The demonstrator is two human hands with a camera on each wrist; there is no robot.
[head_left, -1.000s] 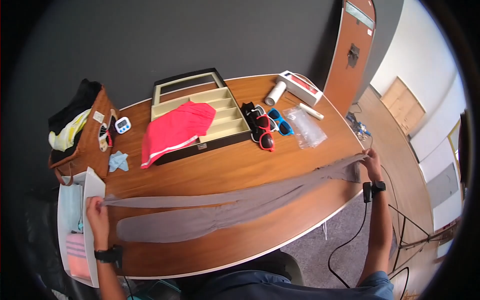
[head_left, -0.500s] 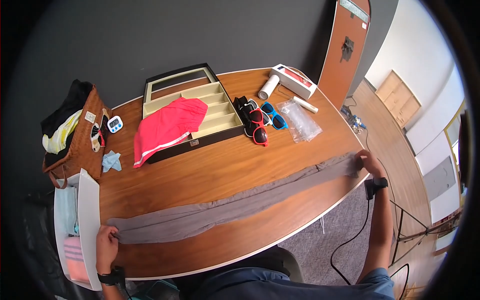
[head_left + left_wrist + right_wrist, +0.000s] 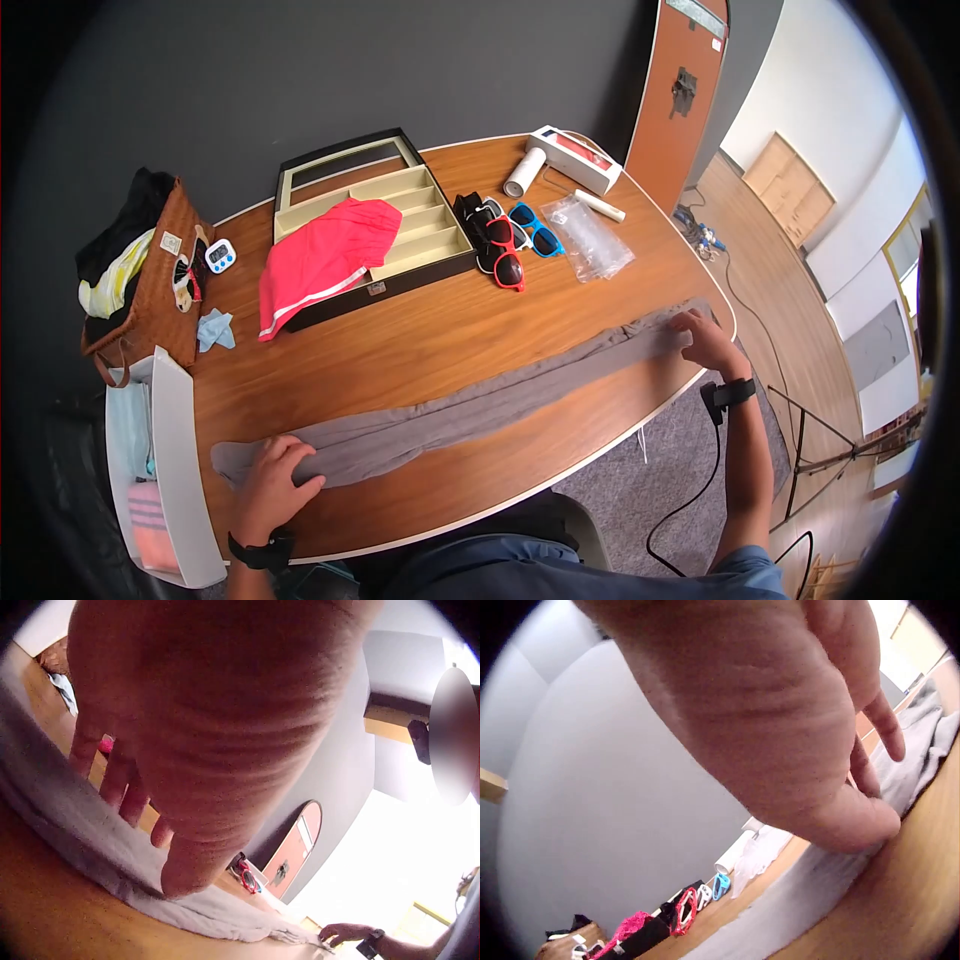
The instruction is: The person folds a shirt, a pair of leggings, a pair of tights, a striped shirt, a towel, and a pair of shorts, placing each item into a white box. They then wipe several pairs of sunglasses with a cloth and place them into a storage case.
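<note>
A pair of grey tights (image 3: 430, 415), laid with one leg over the other, stretches as a long narrow strip along the near side of the table. Over its left end is my left hand (image 3: 270, 482), thumb apart and fingers reaching down at the fabric, nothing gripped. In the left wrist view the palm (image 3: 202, 742) hides part of the cloth. At the other end, the fingers of my right hand (image 3: 712, 345) rest loosely on the fabric. The right wrist view shows the right thumb (image 3: 862, 825) and fingertips spread on the grey cloth (image 3: 802, 889).
Behind lie a black sunglasses case (image 3: 425, 225) with a pink garment (image 3: 335, 250) draped over it, red sunglasses (image 3: 505, 255), blue sunglasses (image 3: 537, 232) and a clear plastic bag (image 3: 590, 240). Left stand a wicker basket (image 3: 165, 285), a timer (image 3: 220, 256) and a white box (image 3: 185, 450).
The upper leg of the tights was brought down onto the other. My left hand let go of its end and shifted right over the cloth; my right hand released its pinch and moved slightly left.
</note>
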